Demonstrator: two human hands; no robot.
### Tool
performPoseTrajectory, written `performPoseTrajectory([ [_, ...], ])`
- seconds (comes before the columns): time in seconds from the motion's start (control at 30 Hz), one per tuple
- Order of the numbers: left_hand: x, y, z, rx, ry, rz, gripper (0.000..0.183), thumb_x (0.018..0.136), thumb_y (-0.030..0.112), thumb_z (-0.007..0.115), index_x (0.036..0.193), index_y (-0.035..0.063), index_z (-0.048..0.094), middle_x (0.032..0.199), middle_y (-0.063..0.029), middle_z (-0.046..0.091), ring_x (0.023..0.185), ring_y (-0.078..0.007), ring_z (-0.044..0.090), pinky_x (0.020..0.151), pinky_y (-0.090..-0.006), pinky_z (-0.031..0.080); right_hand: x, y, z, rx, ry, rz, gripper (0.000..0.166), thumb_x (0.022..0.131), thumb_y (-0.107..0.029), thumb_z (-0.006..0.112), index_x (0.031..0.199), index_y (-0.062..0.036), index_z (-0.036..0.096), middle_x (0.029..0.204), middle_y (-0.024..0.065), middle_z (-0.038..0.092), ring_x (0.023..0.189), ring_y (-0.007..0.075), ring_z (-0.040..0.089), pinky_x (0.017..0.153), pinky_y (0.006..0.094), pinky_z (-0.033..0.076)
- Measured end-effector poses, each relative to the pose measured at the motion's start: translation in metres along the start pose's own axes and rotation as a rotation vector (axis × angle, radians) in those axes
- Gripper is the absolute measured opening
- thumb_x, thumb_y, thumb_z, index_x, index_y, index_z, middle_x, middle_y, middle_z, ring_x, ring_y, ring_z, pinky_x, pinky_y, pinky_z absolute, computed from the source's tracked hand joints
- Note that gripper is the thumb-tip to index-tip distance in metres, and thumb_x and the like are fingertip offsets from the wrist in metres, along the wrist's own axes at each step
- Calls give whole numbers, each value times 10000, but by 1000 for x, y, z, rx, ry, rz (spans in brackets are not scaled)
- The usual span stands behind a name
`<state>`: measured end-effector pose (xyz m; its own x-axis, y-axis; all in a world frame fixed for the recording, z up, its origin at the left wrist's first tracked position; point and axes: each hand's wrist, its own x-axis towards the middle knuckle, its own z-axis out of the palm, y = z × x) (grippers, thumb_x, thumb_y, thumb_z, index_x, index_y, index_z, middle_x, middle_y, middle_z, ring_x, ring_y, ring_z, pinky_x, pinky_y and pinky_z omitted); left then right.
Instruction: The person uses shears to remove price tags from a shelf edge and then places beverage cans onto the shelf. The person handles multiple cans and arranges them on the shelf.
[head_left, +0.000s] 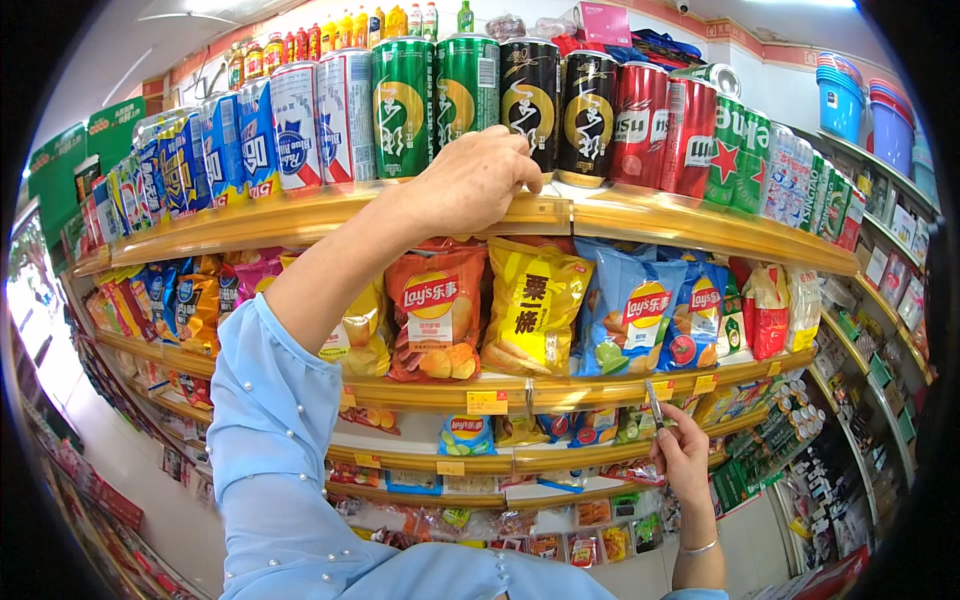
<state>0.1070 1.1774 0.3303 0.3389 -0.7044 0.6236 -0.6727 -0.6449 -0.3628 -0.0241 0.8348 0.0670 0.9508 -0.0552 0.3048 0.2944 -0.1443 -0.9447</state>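
My left hand (480, 178) reaches up to the top shelf. Its fingers bend down at the front of the clear-covered shelf edge (534, 217), hiding the base of a green beer can (466, 90) and partly covering a black can (529, 97). Whether the fingertips pinch something there is hidden. Lower on the right, my right hand (684, 451) grips a slim metal tool (654, 405), probably a utility knife. The tool points upward, its tip close to the chip shelf's front edge (592, 393), by an orange price tag (663, 389).
Upright cans, among them red cans (639, 124) and blue cans (223, 150), line the top shelf. Below stand chip bags, including an orange Lay's bag (435, 311) and a yellow bag (536, 307). Plastic buckets (838, 97) sit on the right-hand shelving.
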Motion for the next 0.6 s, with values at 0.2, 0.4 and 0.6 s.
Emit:
performPoseTrajectory([
  [0.2,-2,0,-5,-50,-8,2,101,853,68,604,903,44,689,904,-88,609,957,-270,560,849,-379,465,-1,-22,10,-6,3,-5,346,935,4,489,1278,21,528,635,13,566,450,35,447,405,188,351],
  [0.4,2,2,-10,-50,-108,-53,128,849,118,622,920,27,679,939,-114,639,976,-286,576,874,-403,460,10,-75,28,-53,-22,-196,324,943,-14,495,1261,20,548,626,-2,545,474,29,444,418,187,342],
  [0.6,2,6,-18,-27,-216,-103,247,800,221,710,918,8,671,949,-139,638,977,-308,571,881,-408,454,43,-139,63,-358,-35,-513,328,924,-16,529,1250,19,554,655,41,588,553,68,530,496,239,399],
])
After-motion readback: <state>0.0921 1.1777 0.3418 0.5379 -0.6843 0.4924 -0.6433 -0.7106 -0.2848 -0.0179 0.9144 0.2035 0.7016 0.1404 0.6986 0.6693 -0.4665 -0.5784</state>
